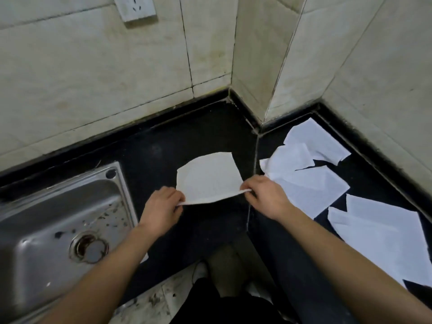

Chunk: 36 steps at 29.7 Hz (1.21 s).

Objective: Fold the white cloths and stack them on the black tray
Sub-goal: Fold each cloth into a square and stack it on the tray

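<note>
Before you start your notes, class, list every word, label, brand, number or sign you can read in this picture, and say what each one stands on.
There is no readable text in this view.
The wall socket shows only slots; no marking is legible.
The sink shows no brand.
The held white cloth and the loose white cloths show a faint dotted texture, no writing.

A home kitchen: steel sink (pixel 60 220), black countertop (pixel 163 141), stained tiled walls (pixel 93 66), socket (pixel 134 8).
</note>
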Tool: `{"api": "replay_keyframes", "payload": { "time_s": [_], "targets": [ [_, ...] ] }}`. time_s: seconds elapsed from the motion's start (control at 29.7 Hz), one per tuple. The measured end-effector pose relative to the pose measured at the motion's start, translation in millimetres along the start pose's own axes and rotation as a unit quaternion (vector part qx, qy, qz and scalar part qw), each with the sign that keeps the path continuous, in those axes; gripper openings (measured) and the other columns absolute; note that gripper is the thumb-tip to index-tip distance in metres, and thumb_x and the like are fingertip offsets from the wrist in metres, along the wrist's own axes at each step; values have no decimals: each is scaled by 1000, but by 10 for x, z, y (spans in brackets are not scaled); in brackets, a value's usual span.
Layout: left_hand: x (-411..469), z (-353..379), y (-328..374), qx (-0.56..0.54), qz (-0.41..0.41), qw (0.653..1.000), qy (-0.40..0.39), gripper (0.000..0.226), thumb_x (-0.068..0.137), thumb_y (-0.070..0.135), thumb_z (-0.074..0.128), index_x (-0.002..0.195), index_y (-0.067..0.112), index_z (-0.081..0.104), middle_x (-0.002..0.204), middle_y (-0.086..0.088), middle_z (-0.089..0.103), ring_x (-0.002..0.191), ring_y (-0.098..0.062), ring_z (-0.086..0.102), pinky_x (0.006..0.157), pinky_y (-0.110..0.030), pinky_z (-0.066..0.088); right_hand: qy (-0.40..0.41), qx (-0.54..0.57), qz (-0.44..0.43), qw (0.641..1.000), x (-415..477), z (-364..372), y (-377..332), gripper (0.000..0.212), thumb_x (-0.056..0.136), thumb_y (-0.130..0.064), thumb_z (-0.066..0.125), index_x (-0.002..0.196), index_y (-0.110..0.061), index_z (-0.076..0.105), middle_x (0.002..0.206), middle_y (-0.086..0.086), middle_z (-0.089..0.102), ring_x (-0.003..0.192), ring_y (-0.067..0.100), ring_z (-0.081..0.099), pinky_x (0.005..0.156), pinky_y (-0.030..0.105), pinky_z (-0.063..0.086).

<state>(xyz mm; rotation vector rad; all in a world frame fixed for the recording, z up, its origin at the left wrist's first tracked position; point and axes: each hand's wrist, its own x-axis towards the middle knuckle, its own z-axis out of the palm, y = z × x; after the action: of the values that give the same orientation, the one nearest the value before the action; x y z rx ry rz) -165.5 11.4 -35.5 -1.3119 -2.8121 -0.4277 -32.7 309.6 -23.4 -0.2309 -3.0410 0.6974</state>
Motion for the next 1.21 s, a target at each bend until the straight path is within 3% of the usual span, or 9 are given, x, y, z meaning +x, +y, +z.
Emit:
{"api": "replay_keyframes", "payload": {
  "time_s": [0.17, 0.34, 0.47, 0.54, 0.64, 0.74, 0.91, 1.01, 1.21],
  "targets": [
    [-763, 643, 119, 15, 50, 989, -141, 9, 70, 22, 52, 70, 22, 61, 70, 3, 60, 65, -21, 59, 56, -29, 45, -233, -115, -43, 965, -524, 605, 71, 26, 94, -21, 53, 114, -17, 67, 113, 7, 62, 108, 27, 57, 89, 39, 48],
    [-1075, 797, 172, 6, 63, 978, -197, 15, 62, 19, 74, 70, 24, 63, 72, 5, 59, 66, -17, 58, 56, -27, 45, -215, -134, -76, 964, -761, 868, 191, 17, 71, -16, 77, 87, -22, 74, 85, 2, 66, 81, 25, 65, 62, 34, 54],
    [-1031, 718, 126, -63, -8, 971, -232, 6, 82, 24, 69, 87, 27, 71, 87, 8, 67, 80, -14, 57, 66, -29, 47, -258, -112, -50, 958, -710, 768, 171, 25, 94, -24, 55, 115, -25, 69, 112, 1, 61, 107, 21, 56, 88, 34, 48],
    [-969, 634, 107, -109, -76, 959, -250, 8, 90, 29, 62, 94, 29, 69, 91, 11, 68, 84, -9, 56, 71, -26, 46, -261, -53, -1, 964, -640, 687, 158, 23, 96, -29, 54, 114, -29, 69, 110, -3, 60, 104, 17, 57, 86, 30, 47],
    [-843, 538, 7, -220, -223, 924, -220, 8, 86, 28, 73, 90, 32, 67, 84, 14, 67, 80, -4, 62, 70, -20, 49, -206, 71, 113, 969, -491, 639, 149, 15, 91, -27, 64, 105, -30, 71, 100, -8, 65, 94, 10, 63, 83, 28, 52],
    [-662, 504, -91, -330, -344, 865, -156, 12, 81, 22, 80, 87, 25, 70, 85, 6, 71, 81, -8, 67, 73, -23, 53, -142, 213, 227, 940, -275, 641, 139, 15, 88, -24, 72, 102, -25, 75, 95, -9, 72, 92, 6, 66, 83, 22, 53],
    [-264, 494, -153, -449, -461, 764, -40, 14, 86, 18, 75, 99, 13, 72, 95, 1, 69, 85, -10, 63, 67, -17, 47, -68, 324, 307, 892, 147, 743, 102, 16, 88, -31, 74, 101, -21, 75, 96, -7, 73, 93, 6, 66, 78, 15, 46],
    [-9, 545, -201, -445, -481, 755, -7, 15, 88, 16, 72, 103, 14, 71, 98, 3, 66, 86, -8, 60, 71, -18, 44, -35, 313, 326, 891, 367, 839, 122, 14, 88, -34, 72, 97, -24, 72, 96, -8, 71, 93, 6, 64, 83, 20, 46],
    [216, 746, -355, -378, -495, 782, 23, 19, 87, 19, 73, 104, 15, 68, 93, 3, 64, 89, -13, 60, 84, -29, 49, -18, 258, 321, 911, 629, 987, 181, 11, 90, -36, 68, 98, -28, 66, 87, -9, 66, 90, 13, 63, 85, 27, 50]
  ]
}}
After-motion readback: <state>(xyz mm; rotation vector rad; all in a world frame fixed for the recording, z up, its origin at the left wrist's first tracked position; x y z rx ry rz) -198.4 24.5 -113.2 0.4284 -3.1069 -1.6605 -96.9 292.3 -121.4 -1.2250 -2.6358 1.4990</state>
